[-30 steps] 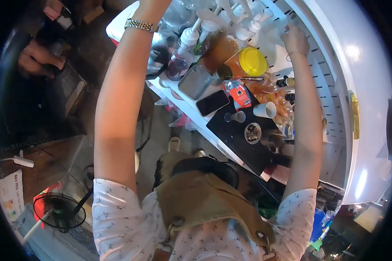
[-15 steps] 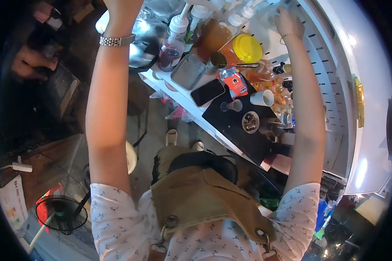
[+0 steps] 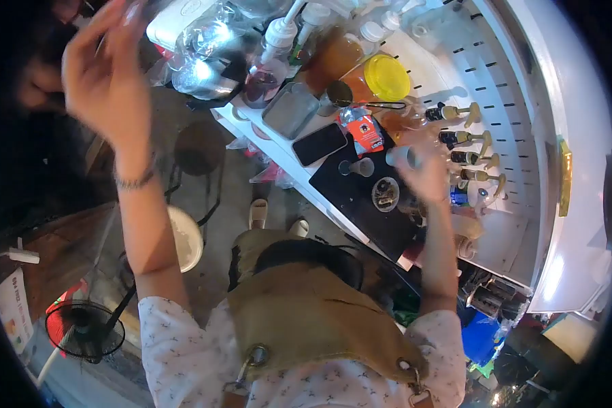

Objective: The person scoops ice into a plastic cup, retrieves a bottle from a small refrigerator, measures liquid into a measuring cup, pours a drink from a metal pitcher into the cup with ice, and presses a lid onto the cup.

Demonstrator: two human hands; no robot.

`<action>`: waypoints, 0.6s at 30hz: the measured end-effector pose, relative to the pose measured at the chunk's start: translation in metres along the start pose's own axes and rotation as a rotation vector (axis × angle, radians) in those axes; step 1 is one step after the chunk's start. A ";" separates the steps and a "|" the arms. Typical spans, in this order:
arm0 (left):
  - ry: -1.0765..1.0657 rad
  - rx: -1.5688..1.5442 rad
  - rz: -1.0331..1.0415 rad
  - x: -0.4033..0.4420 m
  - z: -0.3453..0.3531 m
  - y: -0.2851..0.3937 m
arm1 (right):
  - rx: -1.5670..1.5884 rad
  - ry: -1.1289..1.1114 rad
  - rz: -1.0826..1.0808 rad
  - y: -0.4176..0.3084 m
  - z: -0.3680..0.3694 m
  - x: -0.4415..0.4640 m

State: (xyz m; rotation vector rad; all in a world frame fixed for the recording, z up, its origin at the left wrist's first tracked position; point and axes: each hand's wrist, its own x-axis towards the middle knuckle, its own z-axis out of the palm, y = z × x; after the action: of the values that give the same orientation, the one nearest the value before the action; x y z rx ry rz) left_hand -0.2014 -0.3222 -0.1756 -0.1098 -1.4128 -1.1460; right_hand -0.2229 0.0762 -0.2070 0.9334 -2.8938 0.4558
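My left hand (image 3: pixel 105 85) is raised at the upper left, with its fingers bent together at the frame's top edge. Something shiny and see-through shows by the fingertips, too cut off to name. Over the counter, my right hand (image 3: pixel 425 170) is smeared by motion. Its fingers overlap a white cup (image 3: pixel 396 158); whether they grip it, I cannot tell. Close by on a black mat (image 3: pixel 343 194) are a small clear measuring cup (image 3: pixel 362 166) and a round clear container (image 3: pixel 386 194) with dark contents. An orange-red packet (image 3: pixel 366 132) lies just beyond.
A phone (image 3: pixel 319 144) and a clear tray (image 3: pixel 290 109) lie along the counter's edge. Behind them are a yellow lid (image 3: pixel 387 77), a pump bottle (image 3: pixel 268 68) and several bottles with pump tops (image 3: pixel 459 139). A stool (image 3: pixel 200 148) and a strainer (image 3: pixel 85 330) are at left.
My left hand has swung left and come lower into view. My right hand has come down from the counter's back to the white cup. The view has shifted slightly.
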 end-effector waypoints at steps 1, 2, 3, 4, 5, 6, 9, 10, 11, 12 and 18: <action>-0.027 0.002 -0.082 -0.011 -0.013 0.012 | 0.137 -0.111 0.096 0.020 0.030 -0.036; -0.003 0.054 -0.128 -0.022 -0.026 0.016 | 0.113 -0.179 0.186 0.029 0.048 -0.061; -0.027 0.093 -0.109 -0.034 -0.040 0.017 | 0.090 -0.247 0.279 0.037 0.064 -0.087; -0.020 0.115 -0.181 -0.049 -0.051 0.020 | 0.090 -0.248 0.287 0.051 0.088 -0.121; -0.023 0.143 -0.196 -0.063 -0.063 0.024 | 0.348 -0.034 0.492 0.070 0.113 -0.157; -0.023 0.172 -0.205 -0.077 -0.073 0.028 | 0.605 0.193 0.684 0.085 0.134 -0.188; -0.021 0.265 -0.307 -0.107 -0.094 0.046 | 0.598 0.308 0.957 0.068 0.173 -0.229; 0.020 0.283 -0.392 -0.115 -0.096 0.053 | 0.604 0.328 0.973 0.065 0.186 -0.231; 0.067 0.303 -0.475 -0.123 -0.094 0.060 | 0.602 0.423 0.904 0.071 0.202 -0.228; 0.059 0.293 -0.464 -0.132 -0.089 0.066 | 0.600 0.514 0.829 0.077 0.213 -0.222; -0.111 0.245 -0.569 -0.154 -0.046 0.110 | 0.658 0.767 0.789 0.080 0.227 -0.179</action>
State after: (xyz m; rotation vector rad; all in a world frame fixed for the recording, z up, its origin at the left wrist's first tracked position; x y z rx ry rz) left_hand -0.0580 -0.2124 -0.2489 0.4342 -1.7309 -1.4254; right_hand -0.1178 0.1698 -0.4716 -0.4044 -2.2402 1.4641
